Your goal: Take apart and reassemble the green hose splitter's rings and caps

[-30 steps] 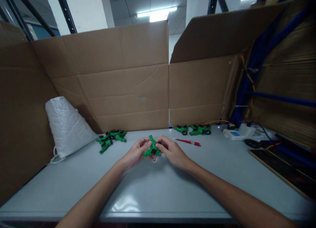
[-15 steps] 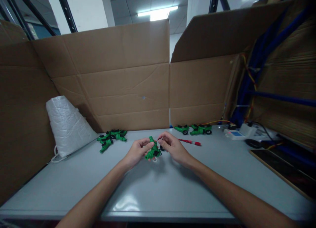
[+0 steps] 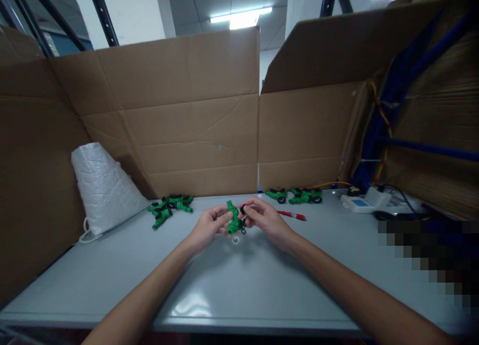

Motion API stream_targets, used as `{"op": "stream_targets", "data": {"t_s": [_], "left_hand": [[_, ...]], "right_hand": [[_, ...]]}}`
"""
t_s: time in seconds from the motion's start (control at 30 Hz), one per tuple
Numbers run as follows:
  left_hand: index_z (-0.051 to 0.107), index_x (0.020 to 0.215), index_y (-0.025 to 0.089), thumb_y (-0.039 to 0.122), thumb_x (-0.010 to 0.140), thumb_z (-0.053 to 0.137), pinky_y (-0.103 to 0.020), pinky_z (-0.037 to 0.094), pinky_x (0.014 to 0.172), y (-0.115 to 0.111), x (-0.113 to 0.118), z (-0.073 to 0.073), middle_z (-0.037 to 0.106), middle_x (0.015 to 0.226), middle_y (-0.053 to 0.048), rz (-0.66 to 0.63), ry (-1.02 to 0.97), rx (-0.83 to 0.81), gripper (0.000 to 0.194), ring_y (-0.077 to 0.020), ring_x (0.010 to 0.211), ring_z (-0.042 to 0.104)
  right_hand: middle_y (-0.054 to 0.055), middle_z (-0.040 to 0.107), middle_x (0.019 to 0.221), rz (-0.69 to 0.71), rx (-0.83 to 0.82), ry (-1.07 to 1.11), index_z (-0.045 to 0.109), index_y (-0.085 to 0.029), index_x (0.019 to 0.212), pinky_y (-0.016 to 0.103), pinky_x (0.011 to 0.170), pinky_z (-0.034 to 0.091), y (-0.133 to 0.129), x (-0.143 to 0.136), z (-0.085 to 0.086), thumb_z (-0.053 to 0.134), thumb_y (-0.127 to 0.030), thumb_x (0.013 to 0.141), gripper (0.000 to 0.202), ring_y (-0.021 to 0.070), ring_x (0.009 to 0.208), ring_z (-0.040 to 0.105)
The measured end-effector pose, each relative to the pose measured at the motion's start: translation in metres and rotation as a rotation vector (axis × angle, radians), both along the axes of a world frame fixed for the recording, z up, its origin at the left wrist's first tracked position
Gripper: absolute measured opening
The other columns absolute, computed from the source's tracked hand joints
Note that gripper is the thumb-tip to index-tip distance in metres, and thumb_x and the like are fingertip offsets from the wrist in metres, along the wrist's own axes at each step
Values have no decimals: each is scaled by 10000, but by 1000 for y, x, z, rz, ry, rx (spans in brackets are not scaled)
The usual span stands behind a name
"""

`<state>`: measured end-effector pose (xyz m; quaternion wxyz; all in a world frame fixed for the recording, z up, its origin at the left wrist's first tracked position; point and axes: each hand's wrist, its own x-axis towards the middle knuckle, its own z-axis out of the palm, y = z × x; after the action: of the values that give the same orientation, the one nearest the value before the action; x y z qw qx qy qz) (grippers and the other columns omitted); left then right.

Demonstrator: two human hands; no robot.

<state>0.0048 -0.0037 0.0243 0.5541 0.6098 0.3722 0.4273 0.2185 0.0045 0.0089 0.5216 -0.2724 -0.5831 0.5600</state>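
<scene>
Near the middle of the table, my left hand (image 3: 208, 226) grips a green toy piece (image 3: 232, 222) with black parts on its right side. My right hand (image 3: 265, 220) is closed, pinching a small black part (image 3: 242, 210) just right of the green piece. A small white ring (image 3: 235, 240) shows just below the green piece. Beyond my right hand lies a red screwdriver (image 3: 294, 215), its left end hidden by the hand.
Several green and black toy pieces (image 3: 162, 218) lie at the back left, beside a silvery padded bag (image 3: 103, 190). Green toys with black wheels (image 3: 305, 196) stand at the back right. Further right is a white power strip (image 3: 359, 204). Cardboard walls (image 3: 194, 135) enclose the table (image 3: 284, 295).
The green piece has turned more upright in my left hand. The black part now shows between my right fingertips, close to the piece. The view has shifted slightly.
</scene>
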Motion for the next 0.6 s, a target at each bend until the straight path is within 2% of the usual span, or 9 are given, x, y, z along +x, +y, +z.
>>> {"op": "stream_targets", "data": {"t_s": [0.1,0.27,0.6], "left_hand": [[732,1211,120,553,804,850,-226,506,575,0,-1,2,725,885,-69,53,20,37,606,-130,659,624],[747,1168,107,574,808,836,-220,434,540,-1,-1,4,680,760,-30,69,34,78,596,-102,580,546],[767,1109,111,590,831,809,-231,410,564,0,-1,2,676,743,-27,48,30,89,555,-103,580,531]], "right_hand": [[62,765,896,32,-78,57,696,-218,980,298,646,467,-2,1,3,775,-524,855,340,154,657,614],[70,768,883,38,-163,115,703,-200,937,289,654,470,-6,4,9,768,-458,832,286,153,668,614],[46,745,807,36,-179,35,636,-193,891,262,595,443,-2,3,5,814,-589,807,442,125,590,569]]}}
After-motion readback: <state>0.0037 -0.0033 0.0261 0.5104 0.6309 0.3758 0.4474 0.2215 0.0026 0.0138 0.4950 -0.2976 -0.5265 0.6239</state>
